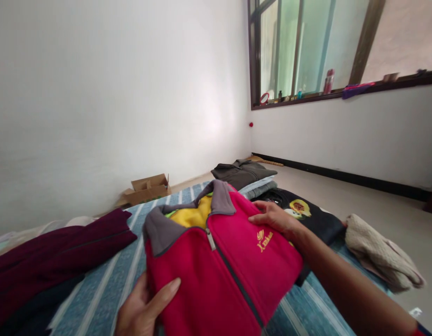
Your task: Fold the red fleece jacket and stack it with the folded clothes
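Red fleece jacket, one, folded and zipped, lies over a striped blue sheet. One left hand pinches its near edge, thumb on top; one right hand rests flat, fingers spread, near the yellow logo. Beyond lie one maroon garment, one black printed shirt, one folded grey stack and one cardboard box.

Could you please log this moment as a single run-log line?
left hand: grips folded red fleece jacket | right hand: flat on jacket | surface: blue striped mat | nearby: maroon garment, beige towel
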Motion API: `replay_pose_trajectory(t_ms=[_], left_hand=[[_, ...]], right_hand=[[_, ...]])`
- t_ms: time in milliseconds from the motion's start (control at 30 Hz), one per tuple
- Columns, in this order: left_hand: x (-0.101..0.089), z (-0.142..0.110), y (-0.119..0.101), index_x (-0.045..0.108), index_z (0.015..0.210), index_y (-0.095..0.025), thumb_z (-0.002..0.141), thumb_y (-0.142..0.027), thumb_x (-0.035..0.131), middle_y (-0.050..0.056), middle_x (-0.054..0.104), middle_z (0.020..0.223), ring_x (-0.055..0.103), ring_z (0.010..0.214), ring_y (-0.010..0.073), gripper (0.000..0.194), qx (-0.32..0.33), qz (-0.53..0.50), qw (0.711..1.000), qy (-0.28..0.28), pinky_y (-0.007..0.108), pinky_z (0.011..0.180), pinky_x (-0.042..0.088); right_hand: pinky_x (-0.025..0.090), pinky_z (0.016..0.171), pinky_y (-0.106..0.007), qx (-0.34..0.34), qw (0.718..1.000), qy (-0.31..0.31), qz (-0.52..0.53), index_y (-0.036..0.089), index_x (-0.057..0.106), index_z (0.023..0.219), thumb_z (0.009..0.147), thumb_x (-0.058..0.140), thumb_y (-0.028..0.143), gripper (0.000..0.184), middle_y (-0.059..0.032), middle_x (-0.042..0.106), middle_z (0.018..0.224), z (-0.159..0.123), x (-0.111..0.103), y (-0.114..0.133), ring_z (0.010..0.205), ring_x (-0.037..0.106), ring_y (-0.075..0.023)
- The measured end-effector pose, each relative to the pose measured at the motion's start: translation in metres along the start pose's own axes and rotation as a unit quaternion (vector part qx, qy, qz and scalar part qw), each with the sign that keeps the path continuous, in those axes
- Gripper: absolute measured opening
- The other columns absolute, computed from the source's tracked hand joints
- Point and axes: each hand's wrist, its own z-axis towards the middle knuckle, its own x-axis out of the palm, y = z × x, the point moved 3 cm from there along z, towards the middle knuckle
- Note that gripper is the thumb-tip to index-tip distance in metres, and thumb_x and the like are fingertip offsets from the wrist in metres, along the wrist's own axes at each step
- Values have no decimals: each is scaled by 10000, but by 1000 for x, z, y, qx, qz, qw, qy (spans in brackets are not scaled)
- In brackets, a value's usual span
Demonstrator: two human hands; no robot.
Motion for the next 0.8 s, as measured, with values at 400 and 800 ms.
replay_pose_trajectory(t_ms=[400,800], left_hand=[[219,24,15,582,1066,-142,567,-230,772,88,701,956,661,797,228,541,63,-159,962,211,357,752,525],[248,26,55,606,1015,-141,539,-200,766,96,713,931,672,784,250,505,-41,-147,961,229,367,740,534]], right_hand=[[567,663,-314,36,989,-119,-78,216,549,1185,656,742,215,563,-46,714,913,-8,-204,39,706,680,-195],[572,695,-336,120,981,-135,-74,191,547,1212,666,739,288,587,-81,713,949,-21,-240,-13,728,687,-223]])
